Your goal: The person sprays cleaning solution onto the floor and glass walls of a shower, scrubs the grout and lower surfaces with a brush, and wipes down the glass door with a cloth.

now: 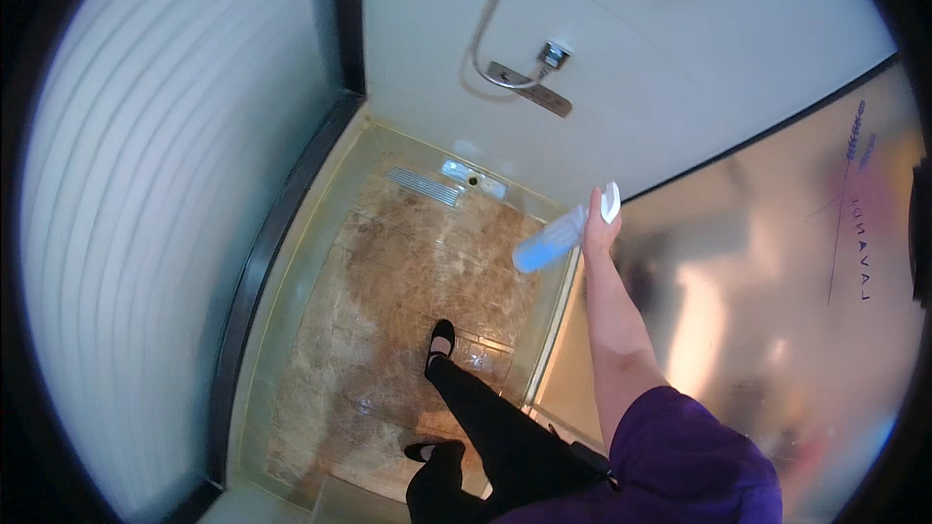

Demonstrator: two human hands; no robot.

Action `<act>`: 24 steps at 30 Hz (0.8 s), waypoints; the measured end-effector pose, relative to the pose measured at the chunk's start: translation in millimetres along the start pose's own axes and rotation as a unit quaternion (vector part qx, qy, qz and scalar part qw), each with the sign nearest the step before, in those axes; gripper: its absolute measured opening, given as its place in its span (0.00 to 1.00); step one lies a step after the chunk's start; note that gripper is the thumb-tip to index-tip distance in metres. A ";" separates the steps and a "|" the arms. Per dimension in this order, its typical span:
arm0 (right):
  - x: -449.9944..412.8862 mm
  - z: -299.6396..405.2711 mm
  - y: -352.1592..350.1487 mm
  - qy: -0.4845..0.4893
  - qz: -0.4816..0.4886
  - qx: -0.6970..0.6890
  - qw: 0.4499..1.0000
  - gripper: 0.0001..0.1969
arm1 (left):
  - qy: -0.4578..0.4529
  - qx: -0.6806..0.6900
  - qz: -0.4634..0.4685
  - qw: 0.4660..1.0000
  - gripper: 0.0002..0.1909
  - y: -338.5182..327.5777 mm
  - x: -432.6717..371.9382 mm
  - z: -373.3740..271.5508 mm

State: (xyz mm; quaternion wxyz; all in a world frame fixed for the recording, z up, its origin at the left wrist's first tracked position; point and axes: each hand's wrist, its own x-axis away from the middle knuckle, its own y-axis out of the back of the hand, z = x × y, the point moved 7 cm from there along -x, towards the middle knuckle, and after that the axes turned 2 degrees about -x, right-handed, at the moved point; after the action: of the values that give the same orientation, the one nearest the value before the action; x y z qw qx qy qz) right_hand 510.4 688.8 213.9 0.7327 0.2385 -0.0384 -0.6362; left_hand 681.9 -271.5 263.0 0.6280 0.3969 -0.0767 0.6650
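Observation:
My right hand point(601, 225) is wrapped around the neck of a translucent plastic spray bottle with blue liquid in it point(546, 241). The bottle's white trigger head point(611, 202) sticks out past my fingers, and its base tilts down to the left over the floor. My arm reaches forward beside a frosted glass panel point(706, 291) on the right. My left hand is out of view. Before me lies a shower's wet-looking brown tiled floor point(408, 262), where I stand in black shoes point(440, 340).
A steel drain grate point(424, 186) and a metal plate with a hole point(475, 180) sit by the far wall point(641, 109). A shower hose point(478, 51) hangs from a metal wall fitting point(553, 56). Ribbed translucent panelling point(167, 233) with a dark frame point(251, 284) stands left. The frosted panel bears writing.

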 end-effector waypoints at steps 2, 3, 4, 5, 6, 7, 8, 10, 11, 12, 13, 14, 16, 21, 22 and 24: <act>-19.2 -8.0 -14.7 0.006 -0.003 -0.036 0.999 0.23 | -0.038 0.056 0.025 0.997 0.24 18.3 32.0 -55.8; -31.6 -1.4 -22.8 0.030 -0.003 -0.083 0.996 0.23 | -0.063 0.090 0.042 0.993 0.24 25.0 46.5 -87.7; -40.2 -1.5 -28.0 0.027 0.001 -0.096 0.995 0.23 | -0.089 0.130 0.062 0.986 0.24 27.3 59.1 -118.2; -59.3 -8.8 -24.9 0.026 -0.010 -0.088 0.996 0.23 | -0.121 0.163 0.086 0.975 0.25 28.6 70.4 -155.1; -80.9 -28.4 -15.8 -0.004 -0.029 -0.038 0.999 0.23 | -0.151 0.193 0.111 0.963 0.25 29.1 81.8 -191.8; -96.1 -45.5 -10.2 -0.038 -0.044 0.009 0.998 0.22 | -0.174 0.224 0.139 0.949 0.25 25.0 92.0 -225.7; -104.7 -55.0 -8.8 -0.044 -0.050 0.017 0.998 0.22 | -0.192 0.259 0.167 0.932 0.25 19.8 99.6 -255.6; -117.4 -67.5 -3.5 -0.047 -0.101 0.031 0.993 0.21 | -0.209 0.309 0.216 0.902 0.26 0.7 100.0 -311.7; -123.2 -72.5 -3.8 -0.053 -0.104 0.035 0.993 0.21 | -0.211 0.308 0.225 0.900 0.27 -10.9 92.5 -334.3; -126.7 -72.3 -12.4 -0.039 -0.091 0.014 0.995 0.21 | -0.199 0.274 0.210 0.917 0.34 -22.0 68.0 -357.5; -129.3 -71.9 -22.7 -0.024 -0.077 -0.008 0.997 0.20 | -0.186 0.241 0.196 0.932 0.41 -31.9 44.7 -380.6; -134.8 -80.7 -22.5 -0.021 -0.048 0.010 0.999 0.19 | -0.235 0.160 0.162 0.945 0.42 -38.8 37.7 -408.8; -130.7 -106.4 -26.1 -0.031 -0.029 0.033 0.999 0.18 | -0.276 0.066 0.125 0.951 0.43 -35.1 42.3 -435.9; -78.1 -130.6 -102.4 -0.012 0.054 0.234 0.971 0.20 | -0.323 -0.193 -0.023 0.926 0.43 -3.7 88.4 -495.2; -75.2 -146.2 -107.6 -0.016 0.058 0.233 0.971 0.21 | -0.326 -0.200 -0.022 0.924 0.43 4.2 100.7 -514.3; -64.1 -168.3 -135.0 -0.045 0.089 0.184 0.978 0.20 | -0.308 -0.237 -0.101 0.916 0.40 32.8 119.3 -538.5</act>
State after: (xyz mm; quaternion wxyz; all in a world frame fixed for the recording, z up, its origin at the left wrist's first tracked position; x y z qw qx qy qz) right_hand 435.6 789.9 27.4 0.7275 0.3356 -0.2090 -0.5608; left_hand 432.6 137.7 -12.0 0.7129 0.4269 -0.3814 0.4050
